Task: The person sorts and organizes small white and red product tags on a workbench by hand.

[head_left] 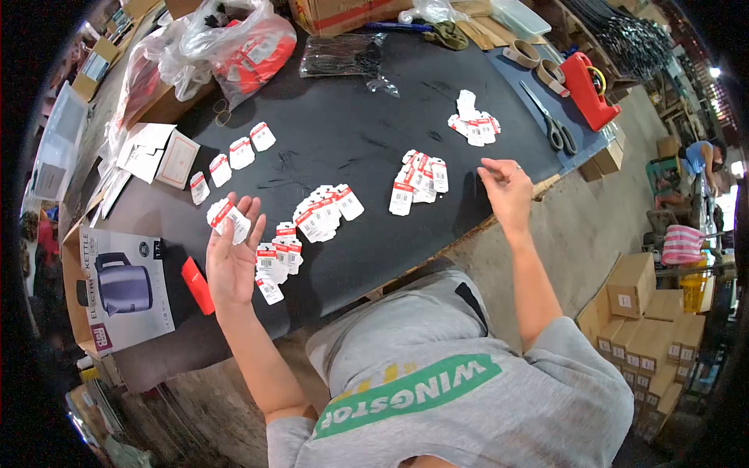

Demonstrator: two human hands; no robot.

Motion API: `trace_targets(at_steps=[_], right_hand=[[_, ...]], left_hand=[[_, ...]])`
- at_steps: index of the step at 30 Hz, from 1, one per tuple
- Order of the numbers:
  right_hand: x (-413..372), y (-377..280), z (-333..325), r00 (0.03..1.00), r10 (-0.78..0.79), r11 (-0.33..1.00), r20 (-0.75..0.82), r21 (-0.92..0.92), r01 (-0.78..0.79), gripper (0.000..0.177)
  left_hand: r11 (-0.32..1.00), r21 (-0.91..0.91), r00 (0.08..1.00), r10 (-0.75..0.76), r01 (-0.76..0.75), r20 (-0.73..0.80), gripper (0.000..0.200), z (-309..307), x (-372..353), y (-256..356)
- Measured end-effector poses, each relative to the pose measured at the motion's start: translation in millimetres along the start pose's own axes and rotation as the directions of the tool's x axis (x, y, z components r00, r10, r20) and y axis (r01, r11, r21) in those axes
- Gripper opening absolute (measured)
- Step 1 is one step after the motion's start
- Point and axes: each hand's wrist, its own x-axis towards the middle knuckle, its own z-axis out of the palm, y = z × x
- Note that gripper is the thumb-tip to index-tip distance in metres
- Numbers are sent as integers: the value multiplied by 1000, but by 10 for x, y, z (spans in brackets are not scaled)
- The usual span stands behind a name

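Observation:
My left hand (234,269) is raised palm up at the table's near left, its thumb pressed on a small stack of white and red tags (228,220). Out to the right, my right hand (507,193) hovers by the table edge with thumb and fingertips brought close together. Whatever may be between those fingertips is too small to make out. Fanned groups of the same tags lie on the dark table: a tag pile (326,212) at the middle, another tag pile (418,181) nearer the right hand, and a tag cluster (278,257) beside the left wrist.
An electric kettle box (129,285) stands at left, near a red packet (198,285). Scissors (552,129), tape rolls (521,54) and a red tape dispenser (587,92) lie at right. Plastic bags (253,54) and a packet of black strands (341,55) sit at the back.

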Motion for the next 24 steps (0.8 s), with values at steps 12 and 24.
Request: trace_targets(at_steps=[12, 24], right_hand=[[614, -218, 281, 916, -4, 987, 400, -147, 69, 15], [724, 7, 629, 886, 48, 957, 461, -277, 92, 15]], left_hand=[[990, 110, 996, -88, 90, -24, 38, 352, -212, -242], [977, -9, 973, -210, 211, 95, 41, 460, -220, -483]])
